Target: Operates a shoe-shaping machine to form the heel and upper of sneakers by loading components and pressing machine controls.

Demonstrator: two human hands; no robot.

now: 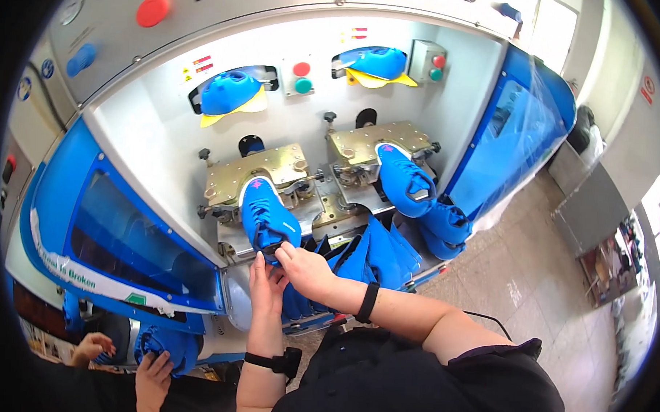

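A blue sneaker (261,211) with a white toe edge and a pink mark rests toe-up against the left brass-coloured metal plate (255,171). At its heel opening, my left hand (267,289) grips the back from below, fingers closed. My right hand (304,269) pinches the collar beside it, fingertips partly hidden by the shoe. A second blue sneaker (406,183) leans on the right plate (379,140), and another blue shoe (445,228) sits just beyond it. Several flat blue shoe pieces (375,255) stand in a row beside my right forearm.
Two blue pads with yellow edges (234,96) stick out of the back wall. Button boxes (300,77) sit between and beside them. Blue-framed windowed panels (136,232) flank the machine. At lower left, another person's hand (153,378) holds a blue shoe piece (174,346).
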